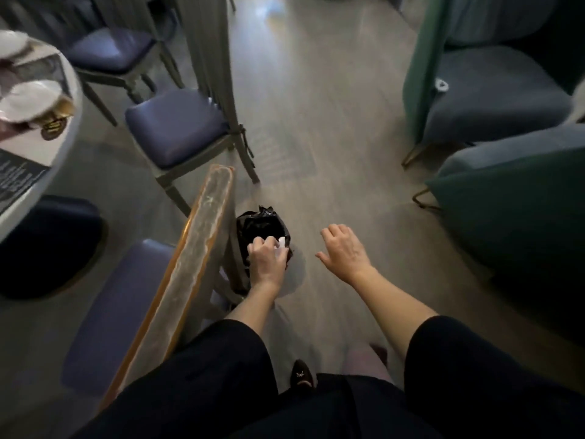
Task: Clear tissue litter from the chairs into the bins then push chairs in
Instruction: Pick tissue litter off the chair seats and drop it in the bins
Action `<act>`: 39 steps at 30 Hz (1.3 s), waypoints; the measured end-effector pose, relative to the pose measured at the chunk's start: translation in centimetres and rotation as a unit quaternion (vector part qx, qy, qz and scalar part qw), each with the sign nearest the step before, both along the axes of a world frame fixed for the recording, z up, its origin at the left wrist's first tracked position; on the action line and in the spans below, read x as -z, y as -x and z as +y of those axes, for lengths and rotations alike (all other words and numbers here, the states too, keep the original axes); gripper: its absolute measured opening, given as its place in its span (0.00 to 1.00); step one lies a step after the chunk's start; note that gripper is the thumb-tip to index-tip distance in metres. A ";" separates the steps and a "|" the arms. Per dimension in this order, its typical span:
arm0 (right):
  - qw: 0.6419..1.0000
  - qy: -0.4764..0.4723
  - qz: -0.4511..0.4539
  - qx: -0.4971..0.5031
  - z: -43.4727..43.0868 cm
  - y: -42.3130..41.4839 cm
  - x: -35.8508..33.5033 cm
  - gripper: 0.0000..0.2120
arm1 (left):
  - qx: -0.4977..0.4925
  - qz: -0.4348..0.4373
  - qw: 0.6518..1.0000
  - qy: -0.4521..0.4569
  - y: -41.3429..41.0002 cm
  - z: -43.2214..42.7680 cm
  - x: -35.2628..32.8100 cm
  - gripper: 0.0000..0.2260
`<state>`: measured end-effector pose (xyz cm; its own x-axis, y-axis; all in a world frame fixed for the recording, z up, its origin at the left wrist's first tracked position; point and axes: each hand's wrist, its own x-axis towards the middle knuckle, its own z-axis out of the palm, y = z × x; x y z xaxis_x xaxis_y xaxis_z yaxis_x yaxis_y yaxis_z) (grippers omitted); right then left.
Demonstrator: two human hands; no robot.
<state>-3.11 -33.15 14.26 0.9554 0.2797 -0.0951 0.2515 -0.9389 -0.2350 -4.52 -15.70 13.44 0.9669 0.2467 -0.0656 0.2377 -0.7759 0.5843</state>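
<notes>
A small bin (258, 220) lined with a black plastic bag stands on the floor behind the nearest chair. My left hand (267, 259) hovers right over its mouth, fingers closed on a white tissue (281, 241). My right hand (343, 248) hangs over the bare floor to the right of the bin, fingers loosely apart and holding nothing. The nearest chair (202, 236) has a pale back with a wooden rim and a purple seat (123, 308). A second purple-seated chair (177, 128) stands further ahead.
A round white table (60, 144) with plates and a menu sits at the left, above a dark round base (47, 245). Green upholstered armchairs (493, 93) line the right side. A third purple chair (110, 50) is at the far left. Wood floor runs up the middle.
</notes>
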 end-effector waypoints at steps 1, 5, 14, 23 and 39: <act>1.000 -0.005 -0.001 -0.029 0.9 -2.0 0.2 0.19 | -0.020 0.008 1.000 0.001 -0.9 0.1 0.2 0.08; 0.991 -0.018 0.019 -0.134 4.0 -8.5 1.3 0.17 | -0.065 0.062 0.996 -0.020 -4.1 0.6 2.4 0.06; 0.948 -0.035 0.099 -0.301 3.1 -22.8 8.8 0.19 | -0.271 0.148 0.951 0.007 -13.0 -1.5 9.5 0.05; 0.895 0.026 0.176 -0.409 6.9 -27.6 23.4 0.31 | -0.350 0.143 0.924 0.058 -17.6 0.7 20.8 0.15; 0.834 0.063 0.134 -0.531 9.4 -27.3 46.9 0.25 | -0.330 0.132 0.933 0.050 -19.8 5.0 43.3 0.24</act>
